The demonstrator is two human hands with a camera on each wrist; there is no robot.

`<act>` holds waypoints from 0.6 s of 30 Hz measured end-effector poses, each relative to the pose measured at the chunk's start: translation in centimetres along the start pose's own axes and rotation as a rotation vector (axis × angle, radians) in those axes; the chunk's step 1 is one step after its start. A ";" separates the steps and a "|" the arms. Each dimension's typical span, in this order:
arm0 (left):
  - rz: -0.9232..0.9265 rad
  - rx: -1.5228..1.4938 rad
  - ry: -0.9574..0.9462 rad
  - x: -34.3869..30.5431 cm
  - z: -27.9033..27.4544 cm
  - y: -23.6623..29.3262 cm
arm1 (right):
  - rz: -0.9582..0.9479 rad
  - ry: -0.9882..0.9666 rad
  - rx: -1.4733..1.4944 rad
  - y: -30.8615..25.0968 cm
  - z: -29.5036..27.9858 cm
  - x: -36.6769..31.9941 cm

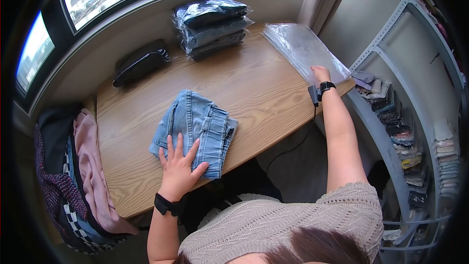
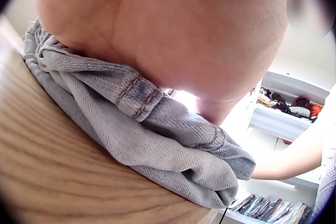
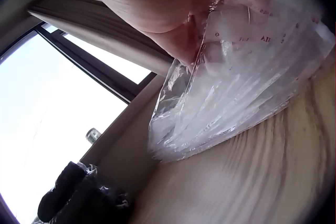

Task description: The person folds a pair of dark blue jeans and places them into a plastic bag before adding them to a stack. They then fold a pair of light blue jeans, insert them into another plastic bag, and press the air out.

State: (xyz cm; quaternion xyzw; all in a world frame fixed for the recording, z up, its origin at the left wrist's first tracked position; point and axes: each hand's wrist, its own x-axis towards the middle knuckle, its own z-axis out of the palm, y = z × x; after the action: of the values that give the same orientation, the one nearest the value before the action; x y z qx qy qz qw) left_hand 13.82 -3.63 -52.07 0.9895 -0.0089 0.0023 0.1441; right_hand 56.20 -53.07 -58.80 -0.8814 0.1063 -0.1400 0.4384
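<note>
Folded blue denim shorts [image 1: 195, 129] with a gathered waistband lie near the front edge of the wooden table. My left hand [image 1: 180, 168] rests on them with fingers spread. Seen from the left wrist, the palm presses over the layered denim [image 2: 157, 124]. At the table's right end, my right hand [image 1: 321, 74] is at the near edge of a stack of clear plastic bags [image 1: 303, 44]. In the right wrist view, thumb and fingers pinch the edge of a clear bag [image 3: 241, 77] with red print, and some fingers show through the film.
Bagged dark garments [image 1: 212, 24] are stacked at the back of the table [image 1: 259, 88], with a single dark bagged bundle [image 1: 141, 61] to their left. Clothes [image 1: 88, 166] hang over the left side. A metal shelf [image 1: 391, 137] with packed garments stands at right.
</note>
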 end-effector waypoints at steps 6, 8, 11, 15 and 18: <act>-0.020 -0.019 -0.061 0.1 -0.4 0.1 | -0.319 0.196 0.462 -8.5 -1.7 -4.7; -0.015 -0.004 -0.045 0.1 -0.1 0.0 | -0.390 0.154 0.476 -13.0 -1.9 -7.7; -0.005 0.011 -0.016 0.2 0.3 -0.2 | -0.595 0.012 0.522 -20.9 -1.6 -15.2; -0.009 0.006 0.001 0.1 0.7 -0.5 | -0.855 -0.370 0.589 -27.3 0.7 -25.6; -0.015 0.009 0.010 0.0 1.0 -0.7 | -0.888 -0.775 0.768 -30.1 4.0 -33.0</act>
State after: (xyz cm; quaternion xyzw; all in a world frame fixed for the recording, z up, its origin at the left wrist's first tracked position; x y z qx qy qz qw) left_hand 13.88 -3.24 -53.27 0.9902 -0.0008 0.0060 0.1396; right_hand 28.57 -22.02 -42.00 -0.6105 -0.4844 -0.0093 0.6265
